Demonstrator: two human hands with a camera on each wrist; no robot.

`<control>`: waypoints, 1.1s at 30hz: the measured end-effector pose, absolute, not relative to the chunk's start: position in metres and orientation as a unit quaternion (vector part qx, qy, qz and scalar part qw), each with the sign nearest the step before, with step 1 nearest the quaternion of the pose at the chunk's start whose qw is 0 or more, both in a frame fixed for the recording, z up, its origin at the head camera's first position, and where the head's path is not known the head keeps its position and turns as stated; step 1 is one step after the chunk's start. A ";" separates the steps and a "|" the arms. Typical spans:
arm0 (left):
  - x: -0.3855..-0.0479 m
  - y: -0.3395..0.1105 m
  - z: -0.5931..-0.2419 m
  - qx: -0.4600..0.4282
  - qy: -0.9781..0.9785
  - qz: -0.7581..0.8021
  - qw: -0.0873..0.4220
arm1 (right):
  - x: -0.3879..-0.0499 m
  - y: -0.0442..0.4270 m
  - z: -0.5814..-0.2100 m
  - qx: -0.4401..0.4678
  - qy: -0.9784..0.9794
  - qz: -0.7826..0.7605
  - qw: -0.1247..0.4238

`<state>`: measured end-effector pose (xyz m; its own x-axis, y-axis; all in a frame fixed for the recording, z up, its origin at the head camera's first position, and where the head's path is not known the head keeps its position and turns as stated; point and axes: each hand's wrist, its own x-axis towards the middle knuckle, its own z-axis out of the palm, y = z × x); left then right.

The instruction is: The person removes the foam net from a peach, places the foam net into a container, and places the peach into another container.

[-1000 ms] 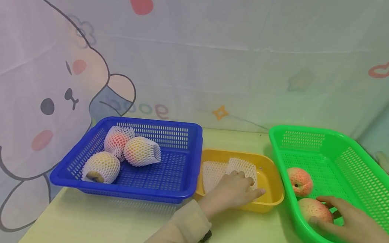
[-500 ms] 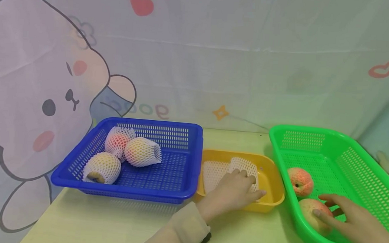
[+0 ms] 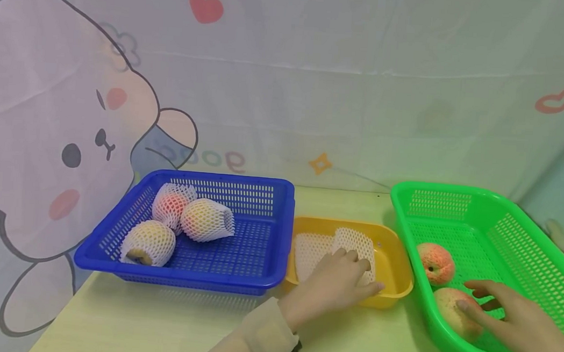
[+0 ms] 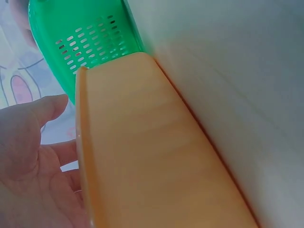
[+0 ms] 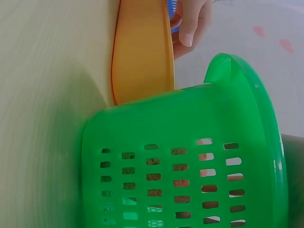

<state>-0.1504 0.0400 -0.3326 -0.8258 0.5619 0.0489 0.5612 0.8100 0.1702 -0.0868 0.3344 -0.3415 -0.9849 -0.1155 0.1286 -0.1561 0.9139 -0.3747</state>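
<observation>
Over the yellow tray [image 3: 395, 269], the left hand [image 3: 336, 281] lies with loosely bent fingers at the right one of two white foam nets [image 3: 361, 248]; its fingertips are hidden. The other net [image 3: 308, 250] lies flat beside it. In the left wrist view the thumb of the left hand [image 4: 38, 161] is apart from the fingers, which pass behind the tray's rim [image 4: 85, 142]. The right hand [image 3: 520, 322] is at the near peach [image 3: 457, 316] in the green basket [image 3: 475, 190], fingers spread and thumb over the fruit; contact cannot be told. Another peach [image 3: 435, 263] lies behind.
On the left stands a blue basket [image 3: 179, 276] with three net-wrapped fruits [image 3: 149, 240]. Its right side adjoins the yellow tray, and the green basket stands close on the tray's other side. A printed cloth [image 3: 287, 90] hangs behind the table [image 3: 157, 319].
The right thumb has moved up from the near peach's front, and the hand has shifted slightly right, with its fingers more spread. The left hand has barely moved.
</observation>
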 end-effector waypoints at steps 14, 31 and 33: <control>-0.137 0.029 -0.324 0.321 0.944 0.076 -0.026 | -0.085 0.332 -0.340 0.067 -0.977 0.197 0.055; -0.121 0.017 -0.313 0.346 0.935 0.058 -0.047 | -0.082 0.330 -0.335 0.050 -0.978 0.196 0.044; -0.119 0.015 -0.312 0.347 0.935 0.057 -0.048 | -0.081 0.329 -0.335 0.050 -0.978 0.195 0.048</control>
<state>-0.1195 0.0150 -0.3118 -0.7551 0.6426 0.1300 0.6537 0.7531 0.0740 -0.0811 0.3286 -0.3348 -0.9903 -0.0794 0.1136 -0.1169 0.9191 -0.3763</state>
